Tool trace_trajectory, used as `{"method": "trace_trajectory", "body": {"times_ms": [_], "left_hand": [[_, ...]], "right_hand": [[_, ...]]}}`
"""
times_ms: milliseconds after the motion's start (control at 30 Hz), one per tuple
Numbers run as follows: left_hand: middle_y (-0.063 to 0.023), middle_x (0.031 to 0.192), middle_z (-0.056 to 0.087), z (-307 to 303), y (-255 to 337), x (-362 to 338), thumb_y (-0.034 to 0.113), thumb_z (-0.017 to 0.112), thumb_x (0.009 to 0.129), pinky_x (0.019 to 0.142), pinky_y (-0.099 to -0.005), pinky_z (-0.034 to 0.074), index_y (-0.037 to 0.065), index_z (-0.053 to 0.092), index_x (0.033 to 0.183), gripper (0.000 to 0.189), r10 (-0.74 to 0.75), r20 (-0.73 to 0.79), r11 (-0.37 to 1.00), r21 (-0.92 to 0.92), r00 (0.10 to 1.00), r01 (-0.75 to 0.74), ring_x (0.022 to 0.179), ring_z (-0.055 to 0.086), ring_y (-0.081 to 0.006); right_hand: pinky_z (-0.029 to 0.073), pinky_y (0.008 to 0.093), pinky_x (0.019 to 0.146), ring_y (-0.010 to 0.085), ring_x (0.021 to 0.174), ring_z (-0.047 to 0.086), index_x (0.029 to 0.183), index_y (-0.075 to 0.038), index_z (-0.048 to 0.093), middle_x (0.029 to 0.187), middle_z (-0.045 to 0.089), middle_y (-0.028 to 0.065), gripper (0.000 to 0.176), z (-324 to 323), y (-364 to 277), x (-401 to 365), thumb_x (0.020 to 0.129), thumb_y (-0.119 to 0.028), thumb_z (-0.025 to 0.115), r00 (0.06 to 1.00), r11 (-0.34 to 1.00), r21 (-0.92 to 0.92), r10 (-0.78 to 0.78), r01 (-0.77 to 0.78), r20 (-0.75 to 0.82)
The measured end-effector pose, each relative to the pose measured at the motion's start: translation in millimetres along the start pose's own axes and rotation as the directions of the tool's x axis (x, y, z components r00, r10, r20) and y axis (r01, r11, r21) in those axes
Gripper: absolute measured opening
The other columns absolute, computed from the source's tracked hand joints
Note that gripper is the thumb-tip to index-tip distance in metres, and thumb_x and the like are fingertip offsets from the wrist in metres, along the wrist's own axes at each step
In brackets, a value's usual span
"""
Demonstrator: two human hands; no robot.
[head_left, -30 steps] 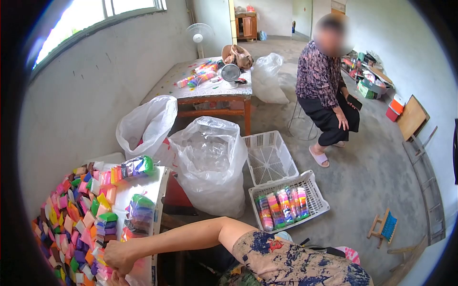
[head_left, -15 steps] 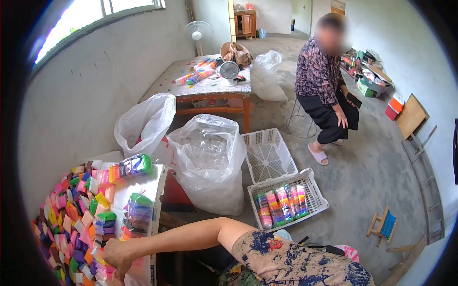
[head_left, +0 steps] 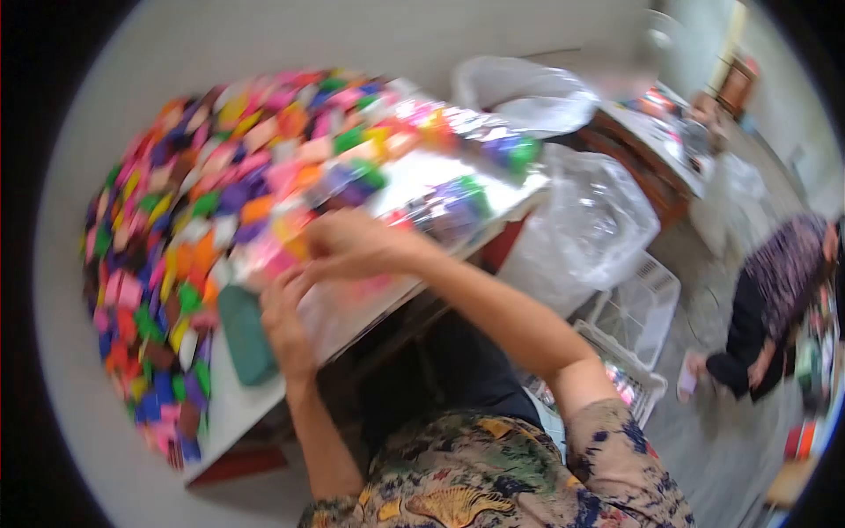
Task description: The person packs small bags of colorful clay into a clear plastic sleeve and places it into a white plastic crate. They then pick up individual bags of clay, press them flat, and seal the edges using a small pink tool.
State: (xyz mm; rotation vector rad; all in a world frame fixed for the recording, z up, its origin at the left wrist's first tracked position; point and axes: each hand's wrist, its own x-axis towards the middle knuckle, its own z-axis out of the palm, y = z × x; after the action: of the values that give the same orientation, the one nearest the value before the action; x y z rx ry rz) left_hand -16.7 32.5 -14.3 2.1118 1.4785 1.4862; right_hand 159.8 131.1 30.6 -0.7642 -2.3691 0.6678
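Observation:
Motion blur softens this view. On the table, my right hand [head_left: 348, 242] has its fingers bent down at the near end of a clear plastic bag [head_left: 361, 179] filled with a row of small coloured packets. My left hand [head_left: 286, 317] is just below, its fingertips closed against the same end of the bag beside pink and yellow packets. A dark green oblong block [head_left: 246, 334] lies left of my left hand, close to its fingers. Loose coloured packets [head_left: 207, 202] are heaped across the table's far side. Another filled bag [head_left: 458, 207] lies beyond my right wrist.
A further filled bag [head_left: 506, 150] lies near the table's far corner. Large clear sacks [head_left: 598, 229] stand beyond the table. White plastic baskets [head_left: 638, 308] rest on the floor. Another person [head_left: 775, 308] sits at the right.
My view has swung left and down onto the table, shifting the sacks, baskets and other person rightward. Both my hands are now plainly visible together at the bag's near end.

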Motion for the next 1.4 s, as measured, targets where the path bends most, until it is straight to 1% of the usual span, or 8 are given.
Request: {"method": "trace_trajectory", "body": {"times_ms": [167,267,367,400,667,1000,1167,1400], "left_hand": [[-0.0148,0.112,0.066,1.2,23.4,4.7,0.022,0.048,0.096,0.099,-0.0367,0.042,-0.003,0.070,0.106,0.035,-0.238,-0.035,0.957,-0.179,0.971,0.228,0.110,0.057,-0.0259],[-0.0133,0.110,0.066,3.2,20.8,4.2,0.019,0.048,0.096,0.097,-0.0363,0.042,-0.005,0.068,0.106,0.034,-0.295,-0.044,0.921,-0.280,0.954,0.272,0.109,0.056,-0.0240],[-0.0122,0.110,0.067,3.3,21.4,5.3,0.017,0.049,0.095,0.096,-0.0348,0.042,-0.007,0.070,0.106,0.033,-0.302,-0.043,0.907,-0.319,0.952,0.274,0.108,0.056,-0.0225],[-0.0121,0.110,0.067,3.3,22.1,5.9,0.016,0.049,0.095,0.096,-0.0345,0.041,-0.006,0.071,0.105,0.033,-0.299,-0.045,0.910,-0.316,0.953,0.270,0.108,0.056,-0.0222],[-0.0120,0.108,0.070,4.9,17.5,1.8,0.018,0.050,0.096,0.098,-0.0322,0.042,-0.007,0.070,0.109,0.034,-0.291,-0.043,0.898,-0.356,0.956,0.258,0.103,0.061,-0.0160],[-0.0114,0.105,0.072,4.9,18.0,-6.9,0.010,0.058,0.091,0.088,-0.0301,0.046,-0.007,0.074,0.085,0.024,-0.379,-0.150,0.831,-0.490,0.913,0.264,0.091,0.064,-0.0148],[-0.0121,0.105,0.072,8.8,18.8,-8.2,0.006,0.058,0.089,0.083,-0.0290,0.047,-0.007,0.074,0.084,0.021,-0.423,-0.180,0.804,-0.528,0.888,0.276,0.087,0.062,-0.0133],[-0.0118,0.098,0.070,12.9,16.1,-7.1,0.002,0.064,0.082,0.076,-0.0273,0.047,-0.005,0.054,0.062,0.024,-0.480,-0.294,0.821,-0.482,0.826,0.306,0.082,0.059,-0.0116]], "right_hand": [[0.049,0.0369,0.066,0.0239,0.071,0.064,0.084,0.001,0.066,0.075,0.067,0.0131,0.045,-7.3,-8.2,-7.7,0.080,-0.042,0.077,0.998,0.993,0.100,0.060,-0.059,-0.006],[0.050,0.0428,0.075,0.0333,0.084,0.067,0.084,-0.001,0.068,0.084,0.070,0.0175,0.043,-10.6,-13.4,-6.9,0.080,-0.043,0.074,0.990,0.984,0.106,0.138,-0.140,0.029],[0.050,0.0422,0.075,0.0325,0.085,0.067,0.085,-0.001,0.069,0.084,0.070,0.0169,0.042,-10.2,-10.6,-5.8,0.080,-0.042,0.074,0.990,0.986,0.097,0.137,-0.139,0.031],[0.050,0.0359,0.069,0.0224,0.073,0.064,0.085,0.001,0.066,0.078,0.068,0.0126,0.040,-11.2,-13.3,-5.9,0.080,-0.037,0.078,0.990,0.985,0.101,0.141,-0.142,0.023],[0.050,0.0407,0.073,0.0294,0.080,0.068,0.082,-0.002,0.069,0.080,0.070,0.0137,0.043,-8.9,-11.6,-7.5,0.076,-0.043,0.078,0.988,0.979,0.133,0.154,-0.155,0.015],[0.051,0.0358,0.069,0.0215,0.075,0.066,0.085,0.001,0.065,0.078,0.068,0.0108,0.031,-9.8,-14.5,-8.1,0.079,-0.026,0.078,0.986,0.978,0.123,0.163,-0.165,0.032],[0.052,0.0409,0.075,0.0299,0.082,0.068,0.085,-0.001,0.068,0.083,0.071,0.0139,0.029,-6.9,-8.8,-8.0,0.075,-0.027,0.074,0.988,0.975,0.159,0.154,-0.157,0.029],[0.053,0.0397,0.078,0.0306,0.086,0.070,0.088,0.002,0.067,0.087,0.071,0.0160,0.017,-8.1,-8.3,-10.2,0.077,-0.012,0.066,0.991,0.970,0.208,0.130,-0.130,0.011]]}}
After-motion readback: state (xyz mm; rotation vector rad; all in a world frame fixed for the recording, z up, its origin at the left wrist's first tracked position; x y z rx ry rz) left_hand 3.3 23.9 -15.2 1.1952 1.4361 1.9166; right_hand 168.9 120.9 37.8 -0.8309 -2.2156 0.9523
